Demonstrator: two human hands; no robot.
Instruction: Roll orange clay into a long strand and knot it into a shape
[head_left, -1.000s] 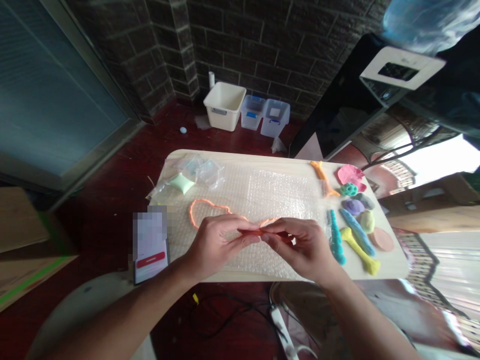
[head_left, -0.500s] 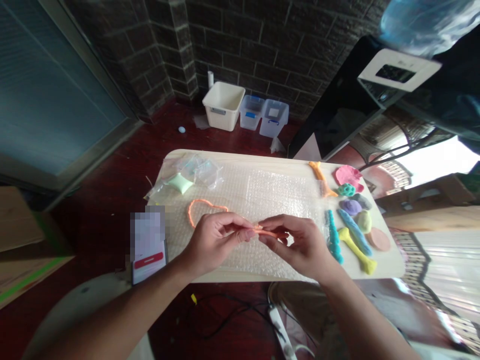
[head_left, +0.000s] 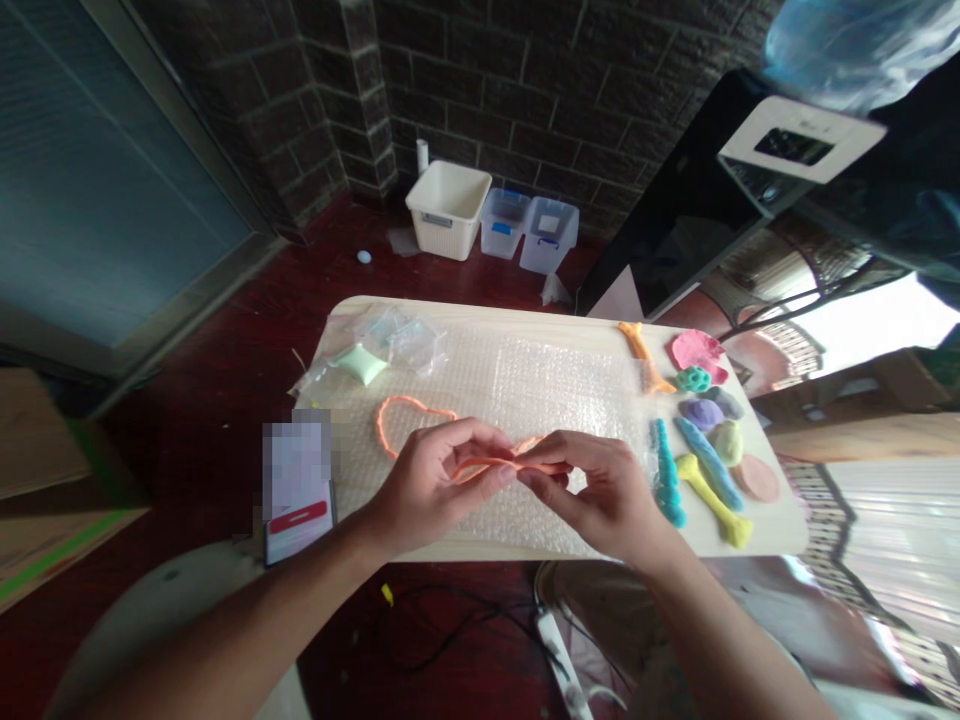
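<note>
Between my two hands runs a thin orange clay strip [head_left: 486,464], raised over the bubble wrap [head_left: 566,385] on the table. My left hand [head_left: 442,480] pinches it between thumb and fingers. My right hand [head_left: 592,485] pinches the strip just to the right, the fingertips of both hands close together. Behind my left hand an orange twisted clay cord [head_left: 385,415] lies in a curve on the wrap. Part of that cord is hidden by my hands, and I cannot tell whether it joins the strip.
At the table's right lie an orange bone shape [head_left: 641,358], a pink piece [head_left: 697,352], a teal strand [head_left: 666,475], a yellow bone shape [head_left: 716,502] and several other clay pieces. A pale green packet [head_left: 360,364] lies at left, above a phone [head_left: 300,500]. Bins [head_left: 448,210] stand beyond.
My left hand shifted its pinch along the strip, so more of the strip now shows between thumb and fingers. The right hand stays nearly in place. The cord on the wrap lies as before.
</note>
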